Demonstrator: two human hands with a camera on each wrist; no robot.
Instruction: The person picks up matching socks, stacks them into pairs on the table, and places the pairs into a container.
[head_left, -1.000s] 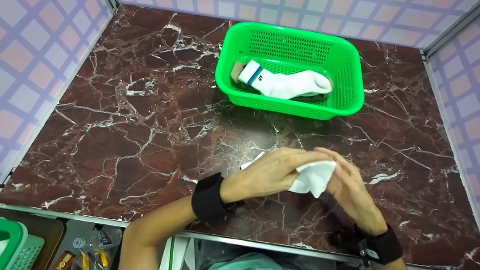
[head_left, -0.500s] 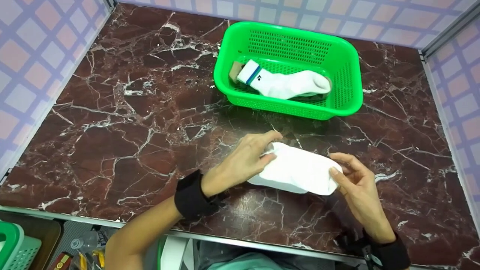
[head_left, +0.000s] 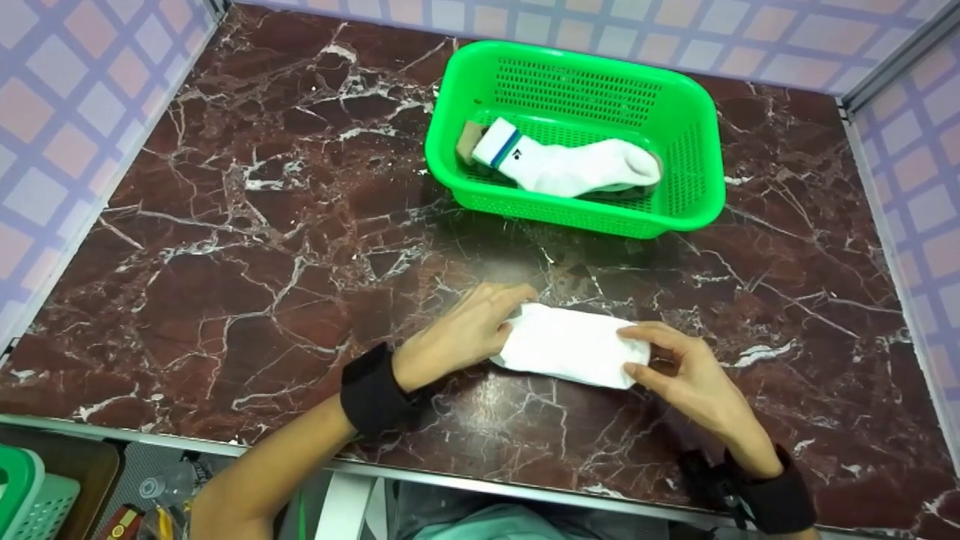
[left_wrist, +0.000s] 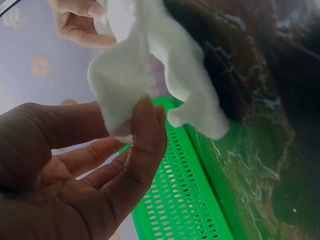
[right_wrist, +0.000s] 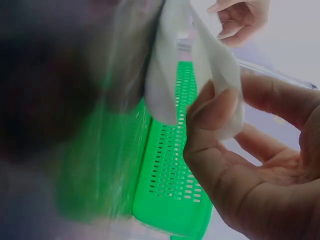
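Note:
In the head view a folded white sock (head_left: pixel 574 345) is stretched between both hands, low over the front middle of the table. My left hand (head_left: pixel 469 326) pinches its left end between thumb and fingers. At the right end, my right hand (head_left: pixel 694 375) grips the fabric with thumb below and fingers above. The left wrist view shows the left fingertips on one layer of the sock (left_wrist: pixel 122 75), while another layer hangs apart beside it. From the right wrist, the right thumb and fingers are seen pinching a fold of the sock (right_wrist: pixel 215 60).
Beyond the hands stands a green basket (head_left: pixel 472 187) holding a white sock (head_left: pixel 570 165) with blue and green stripes, over brownish ones. Patterned walls (head_left: pixel 82 97) border the marbled table (head_left: pixel 247 300). Below its front edge at left are another green basket (head_left: pixel 45 487) and a bottle (head_left: pixel 169 480).
One second ago the hands were close together with the sock bunched between them. They have since spread apart and laid it out flat, then moved slightly lower and left with it.

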